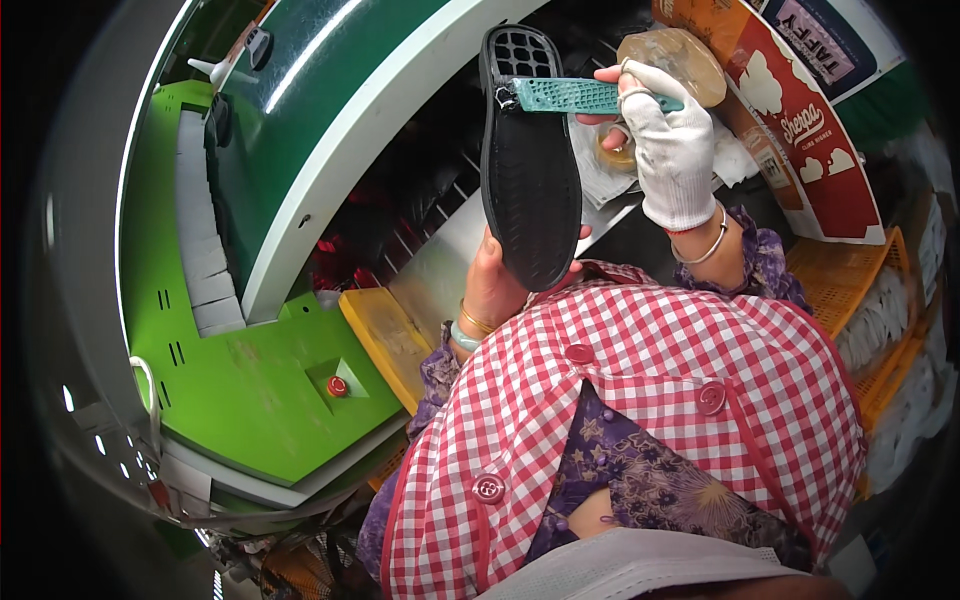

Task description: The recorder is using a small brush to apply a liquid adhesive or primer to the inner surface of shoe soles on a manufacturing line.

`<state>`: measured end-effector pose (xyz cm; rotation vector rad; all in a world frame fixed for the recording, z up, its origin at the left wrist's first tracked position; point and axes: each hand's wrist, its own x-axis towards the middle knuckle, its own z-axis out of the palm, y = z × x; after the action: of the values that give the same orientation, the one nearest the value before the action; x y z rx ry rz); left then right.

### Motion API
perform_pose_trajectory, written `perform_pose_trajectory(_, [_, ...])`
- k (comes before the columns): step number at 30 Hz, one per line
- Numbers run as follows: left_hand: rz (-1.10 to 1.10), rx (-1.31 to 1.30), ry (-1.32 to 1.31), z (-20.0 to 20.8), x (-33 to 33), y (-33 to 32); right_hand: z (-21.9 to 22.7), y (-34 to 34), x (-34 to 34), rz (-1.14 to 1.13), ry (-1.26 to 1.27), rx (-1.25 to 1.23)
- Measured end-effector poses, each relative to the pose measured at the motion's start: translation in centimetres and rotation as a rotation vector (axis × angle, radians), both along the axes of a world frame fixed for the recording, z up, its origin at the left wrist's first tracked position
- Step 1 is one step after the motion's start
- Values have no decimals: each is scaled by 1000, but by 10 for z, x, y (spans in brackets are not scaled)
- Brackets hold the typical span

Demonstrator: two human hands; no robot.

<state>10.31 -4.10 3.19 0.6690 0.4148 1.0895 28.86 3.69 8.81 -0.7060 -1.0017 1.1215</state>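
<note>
A black shoe sole (531, 185) stands nearly upright before me, its grid-patterned end at the top. My left hand (496, 282) is closed around the lower end of the sole. My right hand (672, 140), in a white glove with bare fingertips, grips a brush (570, 96) with a flat, teal, textured handle. The brush's dark tip touches the sole just below the grid, where a wet, shiny patch shows. Behind my right hand sits a translucent yellowish container (680, 62); a smaller amber one (615, 157) is partly hidden by the fingers.
To the left stands a green machine (260, 400) with a red button (337, 386) and a curved white rim (330, 160). A yellow block or tray (380, 345) lies beside it. On the right are a printed red carton (800, 130) and an orange crate (850, 285) near white items.
</note>
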Motion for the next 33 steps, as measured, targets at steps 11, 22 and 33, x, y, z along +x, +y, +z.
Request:
perform_pose_trajectory(11, [-74,-155,85,1,-2,-8,3,23,13,-34,-28,-45])
perform_pose_trajectory(22, [0,-60,-14,-9,-8,-1,-8,-19,-1,155,-67,-157])
perform_pose_trajectory(33, [47,-198,-221,-16,-3,8,-18,-40,-15,261,-77,-268])
